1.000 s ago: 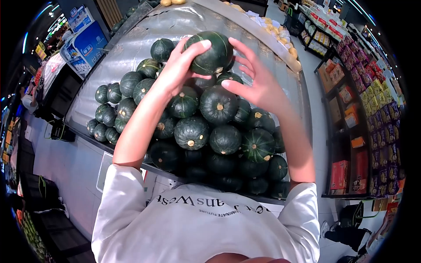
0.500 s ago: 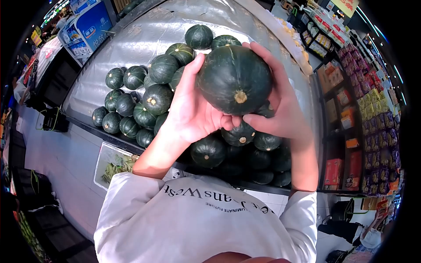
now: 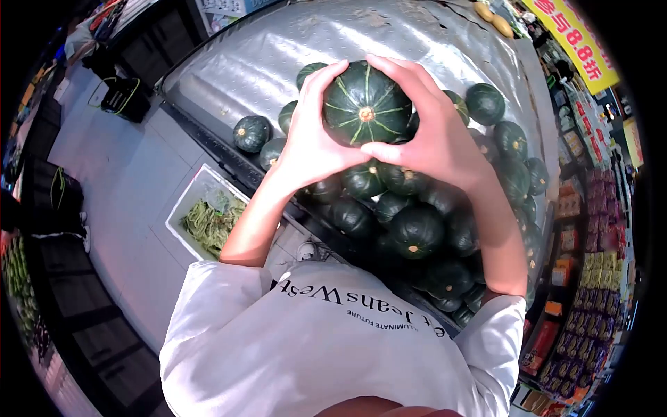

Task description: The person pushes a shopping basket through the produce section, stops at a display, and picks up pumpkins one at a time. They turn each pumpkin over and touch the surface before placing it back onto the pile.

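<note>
A round dark-green pumpkin [image 3: 367, 101] with pale green stripes is held between my two hands, its tan stem end facing me. My left hand [image 3: 314, 139] curves around its left side, fingertips near the top. On the opposite side my right hand [image 3: 441, 135] wraps it, with the thumb stretched beneath toward my left hand. Below and around my hands lie many similar pumpkins, such as one large dark pumpkin [image 3: 417, 231] nearer my body and another pumpkin [image 3: 485, 103] to the right. My forearms cover part of the pile.
The pile rests on a silvery sheeted display stand [image 3: 240, 69] with a dark front edge [image 3: 208, 147]. A white bin [image 3: 182, 221] of green trimmings stands on the tiled floor. A black basket [image 3: 125, 99] is farther left. Packaged goods [image 3: 590, 306] line shelves at right.
My view has swung left, so the pile appears farther right and more of the bin shows. The pumpkin between my hands looks smaller and now shows clear pale stripes.
</note>
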